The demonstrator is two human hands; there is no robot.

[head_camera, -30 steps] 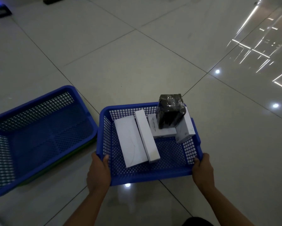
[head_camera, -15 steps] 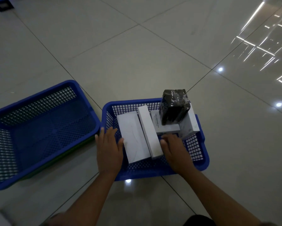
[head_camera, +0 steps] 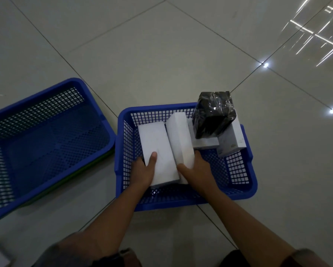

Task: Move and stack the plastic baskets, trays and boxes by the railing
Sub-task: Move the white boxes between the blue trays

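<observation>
A small blue mesh basket (head_camera: 244, 187) sits on the tiled floor in front of me. Inside lie a wide white box (head_camera: 158, 143) and a narrow white box (head_camera: 179, 135) side by side. My left hand (head_camera: 143, 171) grips the near left end of the wide box, thumb on top. My right hand (head_camera: 198, 168) grips the near end of the narrow box. Further back, a black plastic-wrapped block (head_camera: 214, 114) rests on two more white boxes (head_camera: 231, 139).
A larger blue mesh basket (head_camera: 52, 97) stands to the left, nested over a green one whose edge (head_camera: 80, 170) shows beneath. It touches the small basket's left rim. Glossy floor tiles (head_camera: 161, 54) stretch ahead and to the right. A pale object pokes in at the bottom left corner.
My hands left the basket's near rim, reached inside and took hold of the two long white boxes. The boxes' near ends have shifted slightly.
</observation>
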